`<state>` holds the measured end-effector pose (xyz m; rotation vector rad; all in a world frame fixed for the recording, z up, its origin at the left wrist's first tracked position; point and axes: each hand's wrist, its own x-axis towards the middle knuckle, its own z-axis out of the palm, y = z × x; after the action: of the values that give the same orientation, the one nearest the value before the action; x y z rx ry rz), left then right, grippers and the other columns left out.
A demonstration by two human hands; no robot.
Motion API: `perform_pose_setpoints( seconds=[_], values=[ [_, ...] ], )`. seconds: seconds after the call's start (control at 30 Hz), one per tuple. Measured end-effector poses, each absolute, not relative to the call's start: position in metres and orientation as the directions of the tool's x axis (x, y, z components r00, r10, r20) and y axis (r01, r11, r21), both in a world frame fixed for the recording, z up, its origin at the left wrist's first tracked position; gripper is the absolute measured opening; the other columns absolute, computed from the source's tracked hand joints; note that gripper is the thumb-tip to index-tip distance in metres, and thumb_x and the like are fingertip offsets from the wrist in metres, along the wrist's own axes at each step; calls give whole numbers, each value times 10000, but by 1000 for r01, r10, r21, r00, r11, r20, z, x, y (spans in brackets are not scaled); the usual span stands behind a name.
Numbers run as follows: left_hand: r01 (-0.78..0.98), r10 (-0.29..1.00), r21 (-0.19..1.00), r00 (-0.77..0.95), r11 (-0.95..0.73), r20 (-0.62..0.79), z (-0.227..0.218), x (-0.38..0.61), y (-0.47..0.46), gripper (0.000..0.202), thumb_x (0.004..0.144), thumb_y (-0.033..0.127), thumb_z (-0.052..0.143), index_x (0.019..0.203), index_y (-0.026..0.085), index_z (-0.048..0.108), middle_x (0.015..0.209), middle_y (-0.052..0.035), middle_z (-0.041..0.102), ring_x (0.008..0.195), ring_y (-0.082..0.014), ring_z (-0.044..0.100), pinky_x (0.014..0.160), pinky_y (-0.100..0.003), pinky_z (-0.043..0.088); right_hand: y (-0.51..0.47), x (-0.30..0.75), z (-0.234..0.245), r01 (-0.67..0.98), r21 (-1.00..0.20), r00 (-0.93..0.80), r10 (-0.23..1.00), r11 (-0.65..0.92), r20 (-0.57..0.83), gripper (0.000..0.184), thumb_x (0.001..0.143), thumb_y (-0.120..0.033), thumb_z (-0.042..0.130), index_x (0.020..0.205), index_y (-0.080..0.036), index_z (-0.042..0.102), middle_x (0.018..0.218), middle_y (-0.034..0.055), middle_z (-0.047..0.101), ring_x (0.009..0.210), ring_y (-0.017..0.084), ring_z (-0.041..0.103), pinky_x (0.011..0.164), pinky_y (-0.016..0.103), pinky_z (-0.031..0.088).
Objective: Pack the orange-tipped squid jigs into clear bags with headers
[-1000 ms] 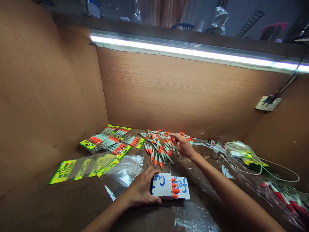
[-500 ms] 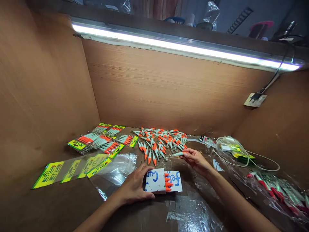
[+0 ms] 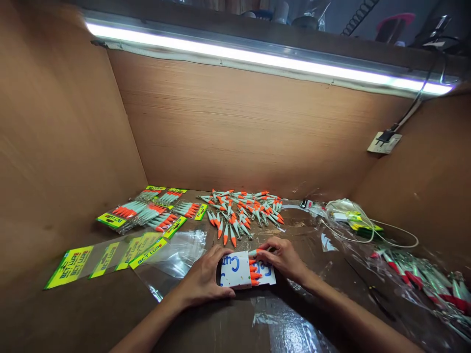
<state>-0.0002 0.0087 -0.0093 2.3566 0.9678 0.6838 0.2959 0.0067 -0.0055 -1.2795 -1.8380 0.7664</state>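
Note:
A white card sleeve (image 3: pixel 235 269) with blue handwriting lies in front of me, gripped at its left end by my left hand (image 3: pixel 206 275). Several orange lure tips (image 3: pixel 254 275) stick out of its right-hand opening, over a white flap. My right hand (image 3: pixel 283 257) pinches a pale lure (image 3: pixel 253 253) by its orange end, and the lure's other end is at the top of the sleeve's opening. How deep it sits inside is hidden. Just behind is a loose pile of orange-and-pale lures (image 3: pixel 239 211).
Packed lures with yellow header cards (image 3: pixel 140 211) lie at the back left. Nearer are empty plastic bags with yellow headers (image 3: pixel 77 262). Red-and-silver lures (image 3: pixel 415 274) in plastic lie at the right, beside a white cord (image 3: pixel 401 233). A lit tube (image 3: pixel 257 56) hangs above.
My right hand has moved from the edge of the pile down and left to the sleeve's opening, bringing the lure with it. My left hand still holds the sleeve. The view has shifted slightly.

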Motion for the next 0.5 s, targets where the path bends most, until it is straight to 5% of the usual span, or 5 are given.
perform_pose_setpoints(
  seconds=[0.1, 0.23, 0.5],
  values=[
    [507, 745, 598, 619, -621, 249, -7, 1, 6, 785, 585, 453, 870, 1255, 265, 507, 1146, -43, 554, 999, -256, 573, 850, -369, 486, 4, 287, -9, 644, -593, -321, 875, 483, 363, 178, 882, -395, 689, 822, -244, 762, 858, 49, 713, 891, 224, 594, 792, 340, 460],
    [555, 746, 543, 626, -630, 227, -7, 3, 6, 807, 559, 499, 874, 1246, 256, 527, 1107, -50, 556, 997, -277, 561, 848, -390, 478, 3, 276, -12, 636, -476, -497, 794, 608, 350, 185, 959, -308, 584, 913, -245, 751, 960, 39, 719, 948, 211, 568, 852, 340, 462],
    [611, 735, 442, 650, -657, 194, -12, 10, -1, 879, 608, 613, 827, 1360, 308, 492, 1187, -83, 558, 1074, -318, 530, 912, -449, 451, -6, 295, -8, 665, -510, -472, 836, 546, 279, 331, 959, -268, 551, 1280, -255, 631, 1287, 85, 623, 1161, 242, 532, 1006, 417, 442]
  ],
)
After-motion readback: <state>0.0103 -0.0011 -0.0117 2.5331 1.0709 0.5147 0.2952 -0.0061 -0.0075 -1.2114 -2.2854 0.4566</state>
